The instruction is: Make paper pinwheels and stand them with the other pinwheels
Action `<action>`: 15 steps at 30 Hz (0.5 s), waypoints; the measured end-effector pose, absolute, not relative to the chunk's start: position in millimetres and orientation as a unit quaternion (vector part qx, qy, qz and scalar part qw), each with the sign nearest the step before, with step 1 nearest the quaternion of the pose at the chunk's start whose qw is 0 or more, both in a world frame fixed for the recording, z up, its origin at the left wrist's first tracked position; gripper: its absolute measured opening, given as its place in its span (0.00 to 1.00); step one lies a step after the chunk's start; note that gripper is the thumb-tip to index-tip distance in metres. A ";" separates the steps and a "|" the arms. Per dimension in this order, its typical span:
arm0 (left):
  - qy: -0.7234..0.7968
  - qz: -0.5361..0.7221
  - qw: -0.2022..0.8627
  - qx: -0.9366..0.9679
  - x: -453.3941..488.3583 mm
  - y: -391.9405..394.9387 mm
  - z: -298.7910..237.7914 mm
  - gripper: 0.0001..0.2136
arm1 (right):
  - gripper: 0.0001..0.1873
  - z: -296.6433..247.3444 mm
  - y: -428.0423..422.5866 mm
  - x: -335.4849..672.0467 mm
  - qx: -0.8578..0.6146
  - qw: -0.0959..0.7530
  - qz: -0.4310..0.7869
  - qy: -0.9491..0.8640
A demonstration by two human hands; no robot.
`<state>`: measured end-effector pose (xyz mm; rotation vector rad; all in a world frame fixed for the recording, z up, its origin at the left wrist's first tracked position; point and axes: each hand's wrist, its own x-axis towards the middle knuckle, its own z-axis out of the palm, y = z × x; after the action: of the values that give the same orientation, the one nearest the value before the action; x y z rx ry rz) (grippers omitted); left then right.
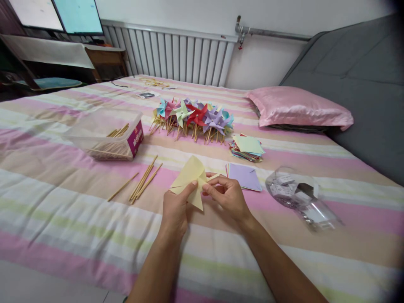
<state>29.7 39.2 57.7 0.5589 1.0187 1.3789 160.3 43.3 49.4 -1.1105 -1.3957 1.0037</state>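
Note:
My left hand (176, 207) pinches a pale yellow paper square (190, 174) that is partly folded, its corners bent toward the middle. My right hand (226, 194) grips the same paper from the right, fingers curled at its centre. Both hands hover just above the striped bedsheet (78, 202). Several loose wooden sticks (141, 181) lie to the left of my hands. A lilac paper sheet (244, 176) lies flat just right of them.
A row of finished colourful paper pinwheels (194, 118) lies further back. A clear plastic box (107, 136) holds more sticks at left. A stack of coloured paper (248, 148), a clear bag of small parts (299, 198) and a pink pillow (296, 107) sit at right.

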 end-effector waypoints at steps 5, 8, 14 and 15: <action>0.457 0.596 0.604 0.268 30.8 39.7 55.9 0.18 | 0.09 46.9 43.9 160.7 -0.486 0.515 0.409 -0.576; 0.469 0.593 0.590 0.284 32.5 38.4 58.7 0.17 | 0.10 44.3 44.4 160.9 -0.493 0.511 0.426 -0.561; 0.473 0.596 0.576 0.300 36.8 34.5 67.7 0.13 | 0.11 44.5 44.5 161.0 -0.500 0.510 0.427 -0.554; 0.475 0.595 0.572 0.303 37.0 34.4 67.9 0.14 | 0.10 44.9 44.4 161.0 -0.501 0.509 0.422 -0.558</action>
<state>37.0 34.4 67.9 0.7113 1.1150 1.3959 161.0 44.4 44.9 -1.2079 -1.3449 1.0179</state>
